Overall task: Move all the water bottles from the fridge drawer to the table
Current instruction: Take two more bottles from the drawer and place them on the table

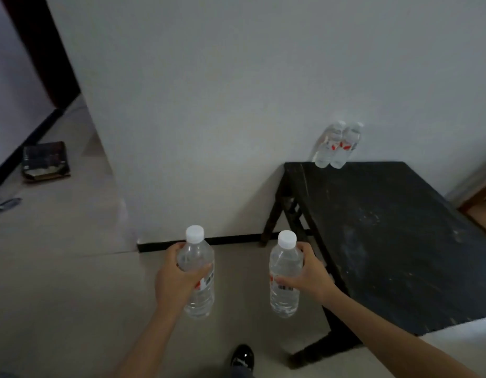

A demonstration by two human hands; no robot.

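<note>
One water bottle (199, 271) is gripped in the left hand (172, 279), a second bottle (285, 274) in the right hand (310, 274), beside the counter (386, 227). Two bottles (336, 144) at its far edge could be toppled during placement.

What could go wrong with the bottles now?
1. The two bottles already on the table stand right at its far corner, close to the edge; a bump while setting more down might tip them off.
2. The left hand grips one bottle and the right hand grips another bottle, so no hand is free to catch a slip.
</note>
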